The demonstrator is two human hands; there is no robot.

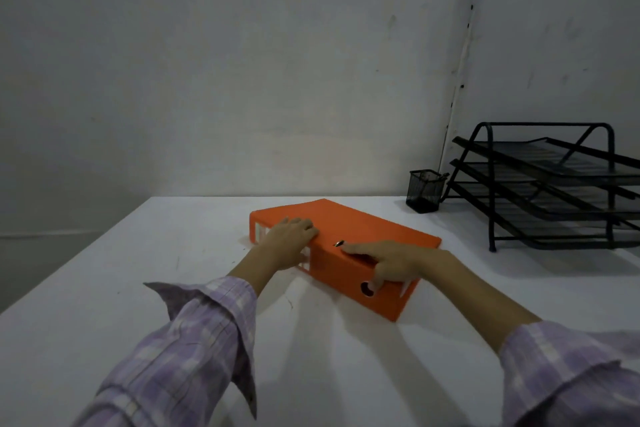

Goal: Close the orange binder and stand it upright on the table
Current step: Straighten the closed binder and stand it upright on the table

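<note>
As the closed orange binder (374, 222) lay flat, left grip (289, 241) and right grip (391, 265) clasped its spine, likely to upend it.

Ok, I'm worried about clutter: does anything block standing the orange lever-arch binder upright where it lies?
Nothing visible does. The left hand and right hand hold the orange lever-arch binder; the black mesh pen cup and black wire tray rack stand apart, far right.

The binder (363, 229) has a smooth, matt orange cover, plastic by its look, with a shiny metal stud (338, 243). The bench (173, 253) is matt white and lightly scuffed. Trays (554, 191) and cup (423, 191) are black metal mesh. The sleeves (194, 340) are checked cloth.
</note>
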